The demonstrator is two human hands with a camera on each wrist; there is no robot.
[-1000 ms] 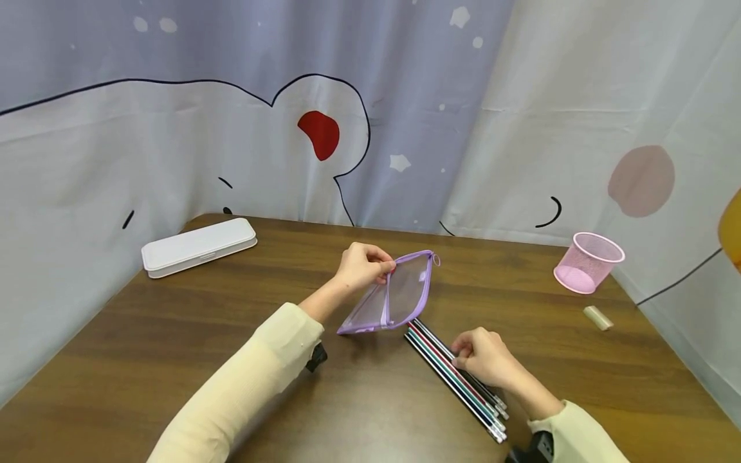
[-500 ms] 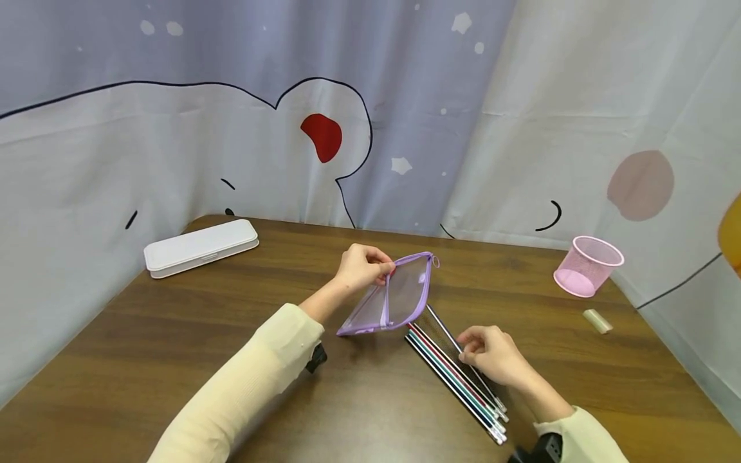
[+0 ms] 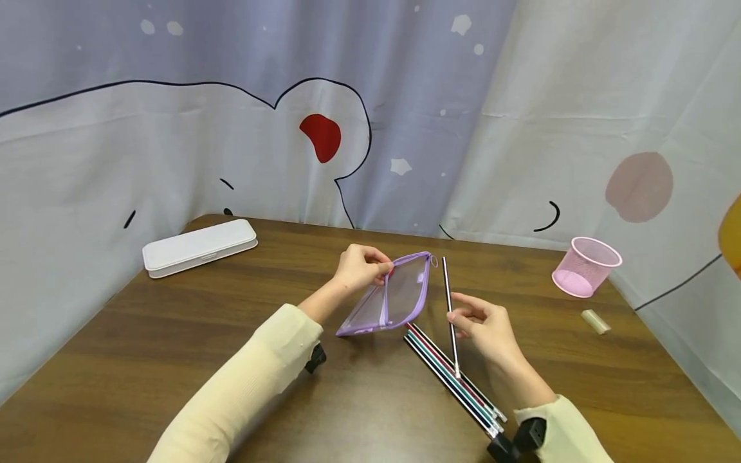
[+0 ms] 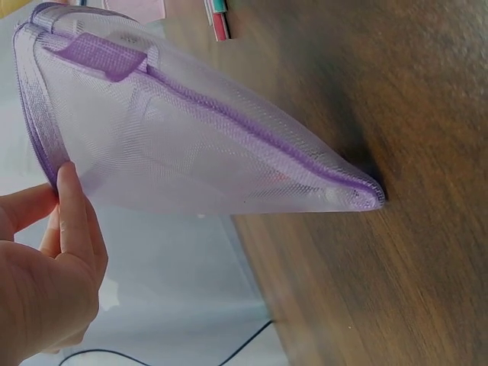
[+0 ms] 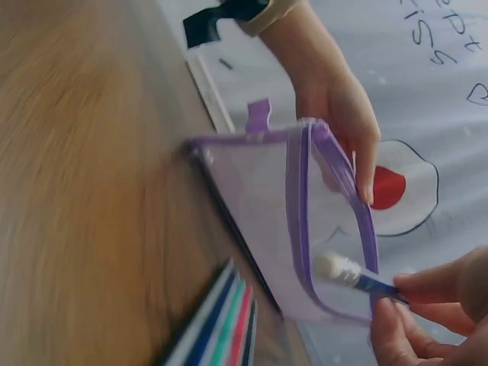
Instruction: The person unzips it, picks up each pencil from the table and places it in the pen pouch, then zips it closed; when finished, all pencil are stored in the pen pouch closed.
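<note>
Between thumb and fingers, my left hand (image 3: 360, 269) pinches the edge of a purple mesh zipper pouch (image 3: 404, 292), whose mouth gapes toward the right. The left wrist view shows the pouch's lower corner (image 4: 366, 197) against the table. My right hand (image 3: 483, 325) pinches a dark pencil (image 3: 449, 302) near its middle, to the right of the pouch. In the right wrist view, its white eraser end (image 5: 335, 267) appears in front of the pouch opening. Below on the table lies a row of several pencils (image 3: 448, 373) in black, green and red, side by side with eraser ends toward me.
A white pencil box (image 3: 199, 247) lies at the back left of the wooden table (image 3: 173, 360). At the right stand a pink mesh pen cup (image 3: 586, 267) and a small pale eraser-like block (image 3: 595, 321). A printed curtain (image 3: 405, 116) hangs behind the table.
My right hand has separated one dark pencil from the row, lifted it and turned it nearly upright beside the pouch. The left hand and the pouch have stayed in place.
</note>
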